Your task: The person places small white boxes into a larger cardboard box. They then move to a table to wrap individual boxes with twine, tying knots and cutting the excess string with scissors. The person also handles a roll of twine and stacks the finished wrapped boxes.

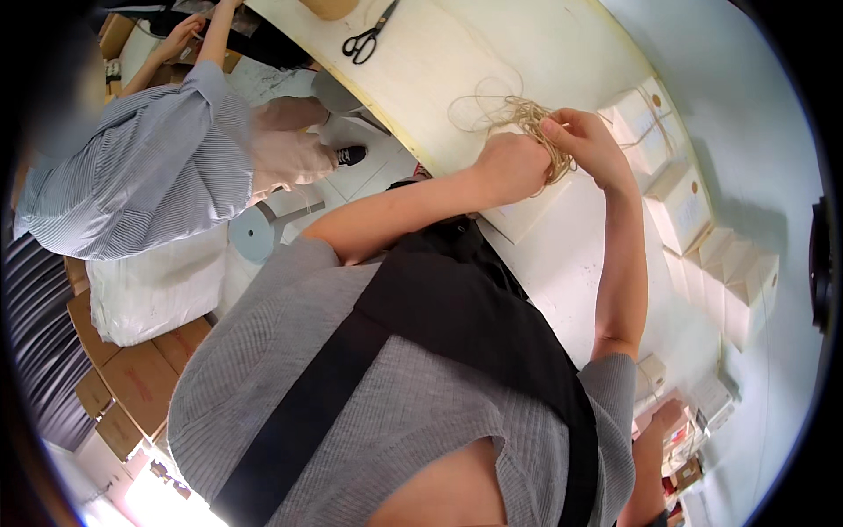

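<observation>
My left hand (515, 166) is curled into a fist around a tangled bundle of thin tan twine (525, 113). On the bundle's other side, my right hand (586, 141) pinches strands between thumb and fingers. Loose loops spread from the bundle over the pale tabletop (435, 79). Black-handled scissors (371, 36) lie near the table's far edge, beside part of a tan roll or spool (329, 5). A flat white box or card (527, 211) lies below my hands, partly covered by my left forearm.
White boxes, some tied with string (635, 122), line the wall side of the table (681, 204). At left, a co-worker in a striped shirt (158, 165) stands near a wrapped white bundle (158, 283) and cardboard cartons (138, 382). Another person's arm (649, 461) reaches in at lower right.
</observation>
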`<state>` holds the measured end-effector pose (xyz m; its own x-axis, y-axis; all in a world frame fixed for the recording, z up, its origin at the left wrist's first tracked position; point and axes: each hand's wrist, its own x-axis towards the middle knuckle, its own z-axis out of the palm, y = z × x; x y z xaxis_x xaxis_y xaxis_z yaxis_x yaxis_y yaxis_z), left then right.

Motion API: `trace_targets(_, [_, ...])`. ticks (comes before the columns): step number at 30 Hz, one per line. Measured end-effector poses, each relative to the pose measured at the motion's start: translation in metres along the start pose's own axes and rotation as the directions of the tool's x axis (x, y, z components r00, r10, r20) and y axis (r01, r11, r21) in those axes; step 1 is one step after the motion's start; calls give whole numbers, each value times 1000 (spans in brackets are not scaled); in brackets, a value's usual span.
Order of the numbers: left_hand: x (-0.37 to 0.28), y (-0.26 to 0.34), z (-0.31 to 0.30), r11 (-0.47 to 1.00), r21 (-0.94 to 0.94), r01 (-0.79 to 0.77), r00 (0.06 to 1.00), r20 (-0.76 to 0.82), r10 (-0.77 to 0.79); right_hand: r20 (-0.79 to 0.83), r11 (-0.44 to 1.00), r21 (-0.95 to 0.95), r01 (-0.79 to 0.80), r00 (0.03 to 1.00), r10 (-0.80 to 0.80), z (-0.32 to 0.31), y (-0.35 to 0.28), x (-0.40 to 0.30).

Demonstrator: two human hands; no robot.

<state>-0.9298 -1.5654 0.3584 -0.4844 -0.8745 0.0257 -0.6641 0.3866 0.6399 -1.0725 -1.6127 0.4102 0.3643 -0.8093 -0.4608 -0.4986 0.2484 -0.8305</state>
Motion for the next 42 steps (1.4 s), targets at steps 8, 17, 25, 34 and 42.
trace_targets(8, [3,11,14,240,-845,478,845,368,-389,-570,596,654,465,822,-16,-27,59,-57])
trace_targets(17, [38,-35,-3,406,-892,201,739,-134,-660,-830,641,472,605,549,93,-24,83,-121])
trace_targets(25, [94,86,-10,698,-657,-285,944,-65,325,-875,761,340,553,483,39,-19,57,-121])
trace_targets(34, [171,6,-44,-552,-826,116,954,248,-170,-770,-152,578,802,597,224,-61,82,-142])
trace_targets(42, [289,-203,-159,76,-997,28,775,-26,-631,-861,-351,488,799,506,-47,-105,159,-202])
